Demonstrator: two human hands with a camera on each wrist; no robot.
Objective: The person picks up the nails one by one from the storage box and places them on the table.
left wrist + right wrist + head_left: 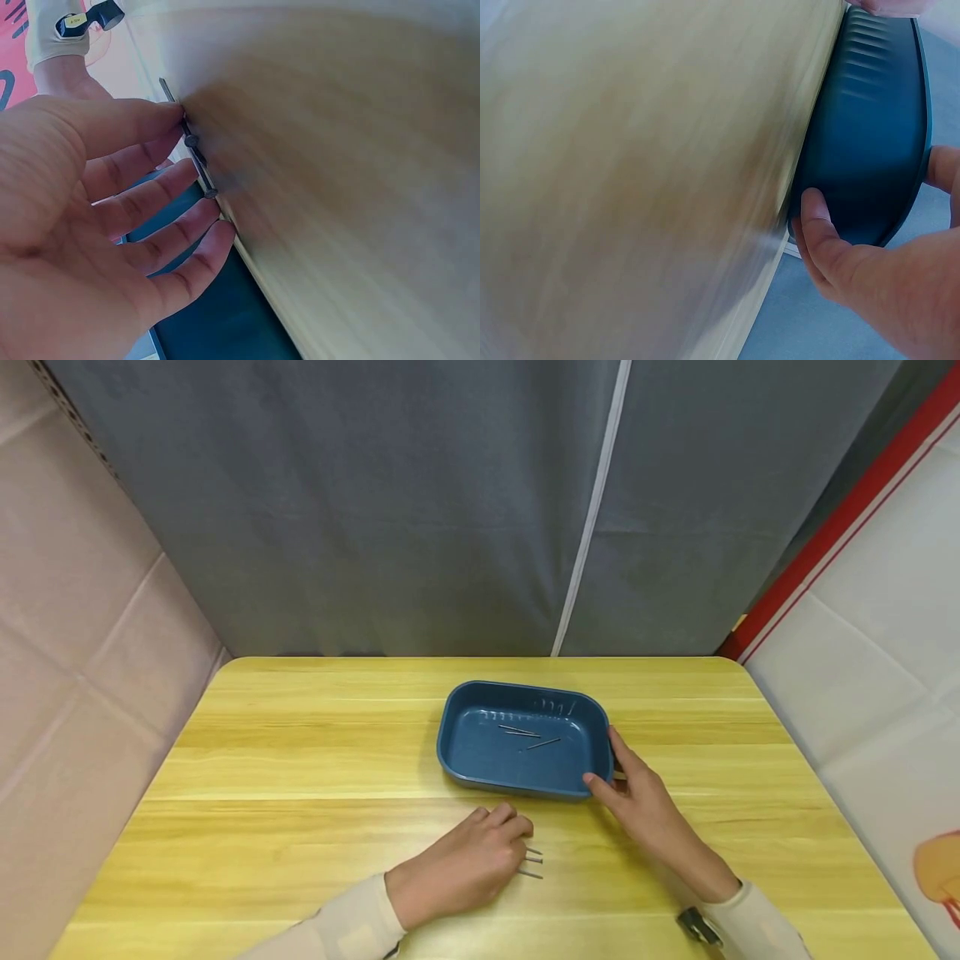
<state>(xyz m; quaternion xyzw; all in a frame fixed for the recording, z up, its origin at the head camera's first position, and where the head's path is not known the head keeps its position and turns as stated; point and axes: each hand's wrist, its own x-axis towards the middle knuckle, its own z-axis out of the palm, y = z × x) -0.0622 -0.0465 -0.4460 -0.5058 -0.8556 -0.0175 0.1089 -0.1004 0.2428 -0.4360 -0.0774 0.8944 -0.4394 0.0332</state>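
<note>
A blue rectangular tray [517,783] with rounded corners sits on the wooden table, several thin metal nails [521,732] lying inside it. My right hand [648,810] holds its near right corner, thumb at the front side and fingers round the right end. In the right wrist view fingertips [814,206] press against the tray's outer wall [862,142]. In front of the tray, my left hand [472,860] is low over the table, pinching at loose nails [532,860] that stick out to its right. The left wrist view shows the thumb tip against a nail [168,90].
The pale yellow wooden table [300,760] has rounded far corners. A grey curtain [375,527] hangs behind it, with light panels at both sides and a red edge strip [847,510] on the right. A dark device [699,927] is on the right wrist.
</note>
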